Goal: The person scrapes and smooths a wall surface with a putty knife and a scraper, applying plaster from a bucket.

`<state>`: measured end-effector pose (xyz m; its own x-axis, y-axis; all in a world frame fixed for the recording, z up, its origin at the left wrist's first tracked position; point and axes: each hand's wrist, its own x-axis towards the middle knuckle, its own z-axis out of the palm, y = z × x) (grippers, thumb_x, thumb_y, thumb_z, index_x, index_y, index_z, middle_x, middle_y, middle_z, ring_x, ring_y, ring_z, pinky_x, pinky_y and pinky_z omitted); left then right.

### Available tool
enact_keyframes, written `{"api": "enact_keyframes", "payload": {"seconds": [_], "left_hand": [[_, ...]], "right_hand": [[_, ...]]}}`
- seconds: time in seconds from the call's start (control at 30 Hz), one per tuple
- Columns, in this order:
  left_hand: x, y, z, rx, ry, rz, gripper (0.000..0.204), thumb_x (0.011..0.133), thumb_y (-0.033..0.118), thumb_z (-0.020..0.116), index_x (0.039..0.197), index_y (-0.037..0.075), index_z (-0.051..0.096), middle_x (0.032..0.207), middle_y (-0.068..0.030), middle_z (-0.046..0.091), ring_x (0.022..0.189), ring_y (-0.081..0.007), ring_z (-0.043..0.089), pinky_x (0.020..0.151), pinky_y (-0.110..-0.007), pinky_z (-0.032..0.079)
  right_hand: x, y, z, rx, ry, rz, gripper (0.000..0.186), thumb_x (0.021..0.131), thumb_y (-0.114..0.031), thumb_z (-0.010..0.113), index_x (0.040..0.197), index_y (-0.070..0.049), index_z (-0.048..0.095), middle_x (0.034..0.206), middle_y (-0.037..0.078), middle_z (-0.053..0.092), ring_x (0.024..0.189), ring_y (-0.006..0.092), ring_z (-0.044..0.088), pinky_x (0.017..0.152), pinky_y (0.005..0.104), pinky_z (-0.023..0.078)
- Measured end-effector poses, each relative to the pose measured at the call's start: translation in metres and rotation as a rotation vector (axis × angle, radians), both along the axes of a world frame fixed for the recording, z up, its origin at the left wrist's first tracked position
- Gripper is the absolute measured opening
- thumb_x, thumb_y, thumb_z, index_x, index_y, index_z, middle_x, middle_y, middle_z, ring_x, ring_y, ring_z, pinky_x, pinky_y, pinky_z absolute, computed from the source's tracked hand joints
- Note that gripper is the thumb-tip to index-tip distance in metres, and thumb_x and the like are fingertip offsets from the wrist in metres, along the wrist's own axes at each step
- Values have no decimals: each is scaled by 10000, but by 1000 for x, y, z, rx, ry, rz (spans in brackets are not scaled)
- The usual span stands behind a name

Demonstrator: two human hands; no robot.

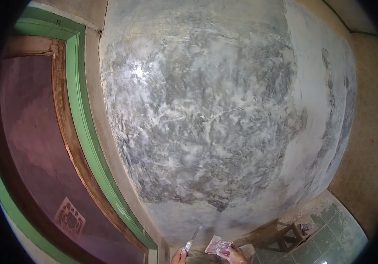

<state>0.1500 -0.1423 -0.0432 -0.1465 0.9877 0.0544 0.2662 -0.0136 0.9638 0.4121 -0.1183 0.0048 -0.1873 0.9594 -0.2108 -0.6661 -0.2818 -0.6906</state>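
Left hand is gripping a putty knife, right hand clutching a packet, seemingly readying to smooth the mottled wall, next needing a flat blade.

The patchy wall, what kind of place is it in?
Probably a room indoors, perhaps in a house: the patchy grey-and-white wall stands beside a green door frame, with a tiled floor below.

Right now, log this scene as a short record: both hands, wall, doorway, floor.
left hand: holding a slim flat-bladed tool, blade up
right hand: holding a pink-and-white piece, possibly a packet
wall: patchy grey and white
door frame: green, at left
floor: green tiles, pale marks, lower right
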Motion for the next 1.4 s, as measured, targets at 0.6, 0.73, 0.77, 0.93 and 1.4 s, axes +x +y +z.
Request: {"api": "enact_keyframes", "payload": {"seconds": [0.6, 0.73, 0.77, 0.93, 1.4], "left_hand": [[260, -192, 34, -148, -69, -185, 334, 979, 291, 562, 1187, 30, 571, 840, -14, 508, 709, -96, 429, 626, -252, 382], [278, -217, 16, -158, -79, -156, 315, 984, 294, 557, 1150, 26, 577, 808, -4, 499, 696, -95, 424, 608, -260, 378], [281, -221, 9, -193, -149, -161, 308, 996, 313, 533, 1100, 27, 579, 813, 2, 502, 705, -93, 433, 613, -258, 383], [277, -237, -22, -298, -299, -97, 390, 998, 415, 496, 1009, 29, 550, 803, 9, 516, 705, -82, 458, 634, -241, 406], [232, -232, -109, -734, -654, 300, 326, 924, 394, 646, 847, 87, 565, 743, 24, 561, 640, -66, 510, 578, -222, 420]], "right_hand": [[238, -183, -58, -384, -40, -5, 151, 881, -121, 579, 1030, -114, 602, 975, 62, 621, 907, 240, 593, 717, 444, 501], [252, -204, -58, -393, -38, -18, 165, 860, -147, 632, 1014, -90, 611, 917, 59, 640, 839, 231, 624, 684, 432, 513], [256, -207, -63, -387, -65, -15, 188, 869, -165, 623, 1041, -95, 598, 957, 69, 616, 859, 239, 604, 703, 419, 507], [270, -220, -87, -494, -73, -93, 204, 908, -182, 575, 1092, -95, 564, 1016, 78, 524, 939, 255, 542, 759, 418, 491], [263, -183, -165, -900, -229, -209, 111, 940, -208, 561, 1039, -159, 562, 926, 5, 567, 864, 189, 559, 728, 363, 448]]}}
